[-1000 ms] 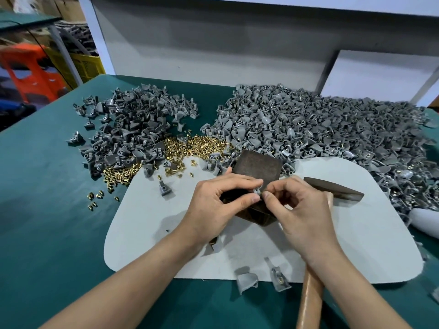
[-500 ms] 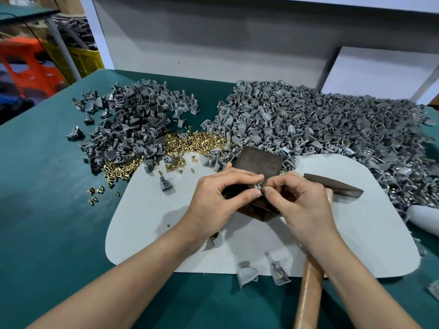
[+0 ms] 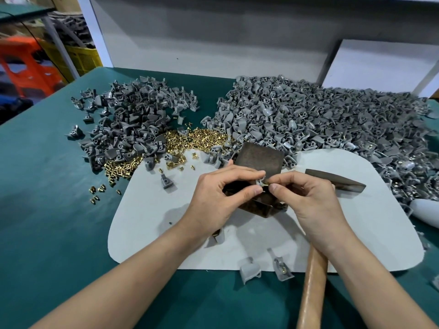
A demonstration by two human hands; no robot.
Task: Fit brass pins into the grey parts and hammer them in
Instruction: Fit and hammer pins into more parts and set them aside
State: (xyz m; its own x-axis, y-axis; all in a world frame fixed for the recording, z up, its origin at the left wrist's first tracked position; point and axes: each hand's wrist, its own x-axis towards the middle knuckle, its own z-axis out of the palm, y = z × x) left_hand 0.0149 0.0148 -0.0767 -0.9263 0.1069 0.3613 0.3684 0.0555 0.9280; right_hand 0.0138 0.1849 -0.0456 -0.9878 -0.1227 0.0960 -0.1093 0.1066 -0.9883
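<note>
Brass pin (image 3: 265,184) in yet? How far along is this job?

Reply: mid-fit I reckon, right hand (image 3: 308,198) pinches the pin, left hand (image 3: 225,193) pinches a grey part (image 3: 259,182), both over the metal block (image 3: 260,160) mid-mat. The hammer (image 3: 337,184) lies unheld on the white mat (image 3: 147,222). The right heap (image 3: 320,122) at the tabletop's far edge shows brass, probably done. The left heap (image 3: 133,124) looks unpinned, so loads left

Matt grey plastic parts (image 3: 308,124), shiny brass pins (image 3: 190,138), smooth wooden hammer handle (image 3: 311,288).
</note>
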